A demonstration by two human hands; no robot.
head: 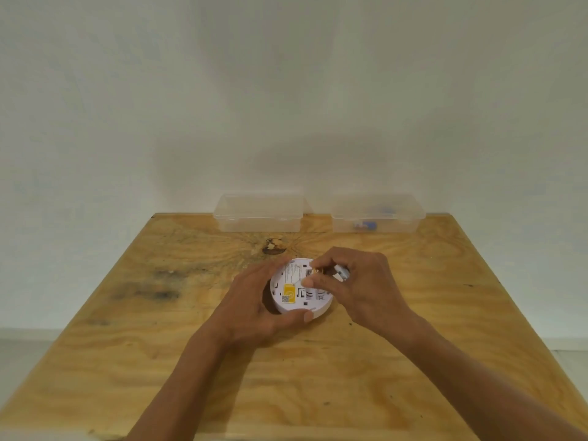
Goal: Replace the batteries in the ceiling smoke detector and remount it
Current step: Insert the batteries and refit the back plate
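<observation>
A round white smoke detector lies back side up near the middle of the wooden table, showing a yellow label and black printing. My left hand cups its left and near edge, thumb on the front rim. My right hand is over its far right edge, fingertips pinching a battery with a gold end, held at the detector's back. My right fingers hide the battery compartment.
Two clear plastic boxes stand at the table's far edge against the white wall: the left box looks empty, the right box holds a few small blue and white items. A dark knot marks the wood.
</observation>
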